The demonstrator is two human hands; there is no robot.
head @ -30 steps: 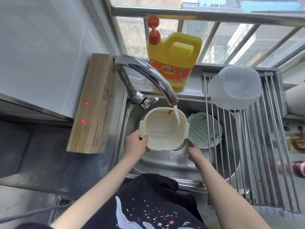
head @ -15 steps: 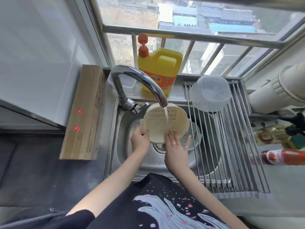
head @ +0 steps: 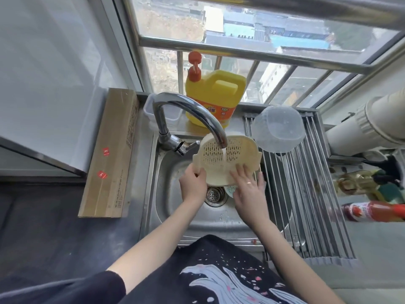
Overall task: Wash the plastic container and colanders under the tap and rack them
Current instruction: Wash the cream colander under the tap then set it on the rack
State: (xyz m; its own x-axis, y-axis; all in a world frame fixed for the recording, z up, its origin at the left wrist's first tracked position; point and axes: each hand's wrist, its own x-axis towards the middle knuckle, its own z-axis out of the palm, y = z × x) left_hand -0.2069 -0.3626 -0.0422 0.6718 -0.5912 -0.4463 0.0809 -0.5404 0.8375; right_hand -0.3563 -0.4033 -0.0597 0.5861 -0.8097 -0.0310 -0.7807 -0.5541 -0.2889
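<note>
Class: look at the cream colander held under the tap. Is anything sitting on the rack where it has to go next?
Yes. The upturned container already fills the rack's far end, just right of the colander. The nearer bars look bare, so the colander could be set there.

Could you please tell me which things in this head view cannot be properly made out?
- Pale green colander: mostly hidden behind the cream perforated colander and right hand.
- Left hand grip: fingers go behind the cream colander's rim.
- Red sauce bottle: blurred and cut by the right edge.
- Clear lidded box: partly hidden behind the chrome tap.
</note>
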